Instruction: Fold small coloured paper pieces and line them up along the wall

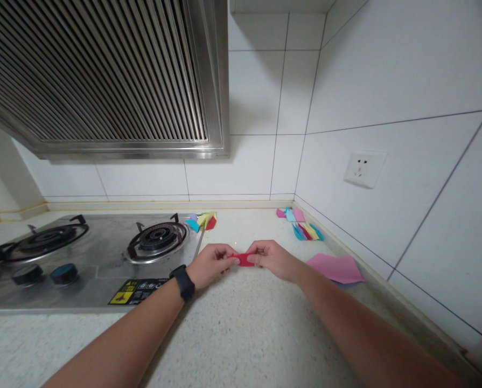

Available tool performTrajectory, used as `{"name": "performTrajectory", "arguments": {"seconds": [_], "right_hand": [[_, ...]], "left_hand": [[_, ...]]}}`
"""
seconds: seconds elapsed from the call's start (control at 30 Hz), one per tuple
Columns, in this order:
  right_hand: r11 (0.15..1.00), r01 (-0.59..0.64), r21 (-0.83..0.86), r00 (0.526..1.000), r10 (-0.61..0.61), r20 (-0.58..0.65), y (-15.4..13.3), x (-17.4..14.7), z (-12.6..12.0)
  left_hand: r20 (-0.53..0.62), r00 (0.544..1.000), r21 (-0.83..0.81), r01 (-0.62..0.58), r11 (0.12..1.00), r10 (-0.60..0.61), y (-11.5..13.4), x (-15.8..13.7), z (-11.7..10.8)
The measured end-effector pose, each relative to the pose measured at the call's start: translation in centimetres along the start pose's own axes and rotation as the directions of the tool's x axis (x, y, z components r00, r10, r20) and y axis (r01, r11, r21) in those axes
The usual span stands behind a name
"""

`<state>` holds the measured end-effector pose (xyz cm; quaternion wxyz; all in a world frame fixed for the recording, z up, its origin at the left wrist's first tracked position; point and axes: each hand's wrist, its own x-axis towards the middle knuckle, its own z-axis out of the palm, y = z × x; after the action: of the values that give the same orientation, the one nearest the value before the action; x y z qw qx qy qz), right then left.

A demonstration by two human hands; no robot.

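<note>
A small piece of folded red paper is held just over the speckled countertop. My left hand, with a black watch on its wrist, pinches the paper's left end between thumb and fingers. At the other end, my right hand grips it the same way. Only the middle of the red paper shows; both ends are covered by my fingers. Beside my right forearm lie pink paper sheets, with a bluish edge peeking out underneath.
Left of my hands is a steel gas stove, under a range hood. Folded coloured papers rest at its right back corner. More folded papers and small pink and blue pieces lie near the tiled wall, below a socket.
</note>
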<state>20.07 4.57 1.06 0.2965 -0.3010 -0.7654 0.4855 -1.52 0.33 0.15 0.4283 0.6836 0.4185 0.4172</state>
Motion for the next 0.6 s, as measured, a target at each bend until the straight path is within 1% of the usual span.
{"name": "performTrajectory", "arguments": {"seconds": [0.17,0.27,0.4,0.6], "right_hand": [[1.0,0.014,0.007,1.0,-0.014,0.008,-0.34,-0.1,0.1],[0.999,-0.003,0.047,1.0,0.003,0.009,-0.04,0.0,-0.01],[0.996,-0.02,0.085,0.999,0.016,0.043,0.42,0.15,-0.16],[0.998,-0.055,0.038,0.997,0.053,0.057,0.49,0.14,-0.24]], "left_hand": [[-0.03,1.0,0.014,0.003,1.0,-0.003,0.24,0.09,-0.1],[-0.04,0.999,0.017,-0.014,1.0,0.014,0.25,0.14,-0.19],[-0.046,0.999,0.017,-0.02,1.0,0.021,-0.02,0.25,-0.3],[-0.032,0.998,0.022,-0.044,0.999,0.045,0.03,0.14,-0.25]]}}
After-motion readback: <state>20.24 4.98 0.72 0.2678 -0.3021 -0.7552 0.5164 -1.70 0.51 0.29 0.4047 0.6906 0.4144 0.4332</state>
